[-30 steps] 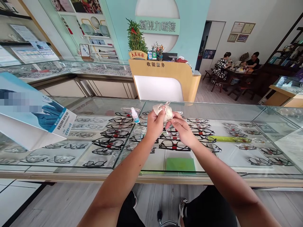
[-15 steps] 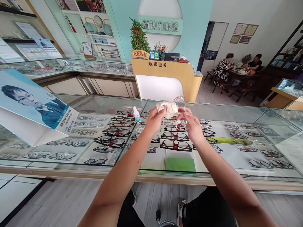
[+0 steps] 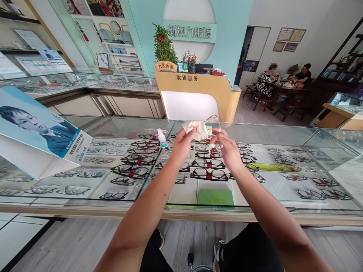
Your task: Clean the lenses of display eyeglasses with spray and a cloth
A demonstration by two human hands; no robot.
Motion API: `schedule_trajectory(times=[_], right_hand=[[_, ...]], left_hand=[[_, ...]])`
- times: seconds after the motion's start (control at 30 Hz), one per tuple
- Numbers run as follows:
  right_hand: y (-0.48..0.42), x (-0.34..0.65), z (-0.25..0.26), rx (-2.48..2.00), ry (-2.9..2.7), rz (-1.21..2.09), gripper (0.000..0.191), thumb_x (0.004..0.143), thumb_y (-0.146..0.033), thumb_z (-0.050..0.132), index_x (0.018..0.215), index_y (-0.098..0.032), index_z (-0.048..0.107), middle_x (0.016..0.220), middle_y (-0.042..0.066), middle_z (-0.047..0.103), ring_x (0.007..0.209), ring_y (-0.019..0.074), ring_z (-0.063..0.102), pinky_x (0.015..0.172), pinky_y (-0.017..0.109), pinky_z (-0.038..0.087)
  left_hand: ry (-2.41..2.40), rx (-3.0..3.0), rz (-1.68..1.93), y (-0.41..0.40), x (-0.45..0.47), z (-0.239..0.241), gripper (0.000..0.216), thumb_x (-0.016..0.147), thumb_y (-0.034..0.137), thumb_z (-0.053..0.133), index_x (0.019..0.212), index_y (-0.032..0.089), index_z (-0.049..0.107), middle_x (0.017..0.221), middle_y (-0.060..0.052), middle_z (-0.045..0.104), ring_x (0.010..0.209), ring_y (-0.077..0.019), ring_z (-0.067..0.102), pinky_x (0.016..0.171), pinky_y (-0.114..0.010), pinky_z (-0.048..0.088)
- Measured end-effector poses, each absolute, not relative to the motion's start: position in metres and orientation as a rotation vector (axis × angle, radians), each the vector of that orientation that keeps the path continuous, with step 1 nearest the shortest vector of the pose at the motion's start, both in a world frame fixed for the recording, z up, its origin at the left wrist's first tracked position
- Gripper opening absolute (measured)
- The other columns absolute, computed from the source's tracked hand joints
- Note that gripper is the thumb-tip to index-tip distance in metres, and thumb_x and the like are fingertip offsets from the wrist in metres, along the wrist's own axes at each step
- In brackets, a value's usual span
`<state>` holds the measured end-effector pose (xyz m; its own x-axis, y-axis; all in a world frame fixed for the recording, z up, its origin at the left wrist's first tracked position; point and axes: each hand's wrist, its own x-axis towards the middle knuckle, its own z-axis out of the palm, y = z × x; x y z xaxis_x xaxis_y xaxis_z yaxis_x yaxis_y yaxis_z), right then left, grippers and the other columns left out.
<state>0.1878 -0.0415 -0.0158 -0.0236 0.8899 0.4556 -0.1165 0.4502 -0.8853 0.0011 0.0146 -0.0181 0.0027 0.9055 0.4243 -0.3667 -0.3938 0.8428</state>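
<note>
Above the glass counter, my left hand (image 3: 183, 142) is closed on a pale cleaning cloth (image 3: 200, 130). The cloth lies against a pair of clear-framed eyeglasses (image 3: 218, 127), covering part of them. My right hand (image 3: 229, 150) pinches the eyeglasses at their right side, one temple arm rising in a curve and another part hanging below the fingers. Just left of my left hand, a small white spray bottle (image 3: 162, 138) with a blue label stands upright on the glass. Under the glass, beneath both hands, lie rows of dark-framed eyeglasses (image 3: 209, 174).
The glass display counter (image 3: 159, 209) spans the view before me. A folded cardboard sign (image 3: 66, 140) stands on its left. A green panel (image 3: 216, 197) lies inside. Behind are a wooden cashier desk (image 3: 198, 85), a potted plant (image 3: 165, 45) and two people (image 3: 265, 85) seated at a table.
The view has shifted slightly, moving most things a little left. The cloth appears more spread out over the eyeglasses' left part. Both hands keep their hold.
</note>
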Motion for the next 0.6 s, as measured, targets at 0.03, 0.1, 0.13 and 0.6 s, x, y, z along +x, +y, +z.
schedule_trajectory(times=[0.03,0.1,0.13,0.6], right_hand=[[-0.041,0.188,-0.016,-0.77,-1.364,0.938,0.055,0.106,-0.071,0.064,0.078,-0.028,0.081,0.144,0.01,0.067,0.153,0.035,0.056,0.129,0.048,0.044],[-0.041,0.188,-0.016,-0.793,-1.382,0.935,0.055,0.106,-0.072,0.063,0.077,-0.027,0.08,0.143,0.009,0.067,0.153,0.0345,0.055,0.13,0.048,0.043],[-0.04,0.188,-0.017,-0.799,-1.385,0.939,0.055,0.106,-0.072,0.064,0.077,-0.027,0.08,0.142,0.009,0.068,0.153,0.0345,0.055,0.129,0.047,0.043],[-0.035,0.191,-0.02,-0.773,-1.338,0.965,0.053,0.102,-0.072,0.069,0.076,-0.028,0.082,0.133,0.01,0.069,0.149,0.0351,0.056,0.124,0.047,0.046]], left_hand=[[0.625,1.275,1.588,0.014,0.001,-0.018,0.06,0.077,0.074,0.096,0.107,0.023,0.085,0.102,-0.006,0.085,0.105,-0.0273,0.08,0.094,-0.037,0.061],[0.619,1.307,1.569,0.012,0.001,-0.017,0.057,0.079,0.072,0.095,0.104,0.022,0.086,0.104,-0.007,0.086,0.105,-0.0276,0.081,0.093,-0.037,0.061],[0.617,1.308,1.562,0.012,0.001,-0.016,0.055,0.08,0.07,0.096,0.103,0.021,0.086,0.104,-0.008,0.086,0.104,-0.0279,0.081,0.092,-0.037,0.061],[0.46,1.219,1.45,0.008,-0.003,-0.009,0.045,0.075,0.05,0.104,0.106,0.021,0.091,0.119,-0.011,0.089,0.123,-0.0357,0.082,0.112,-0.049,0.063]])
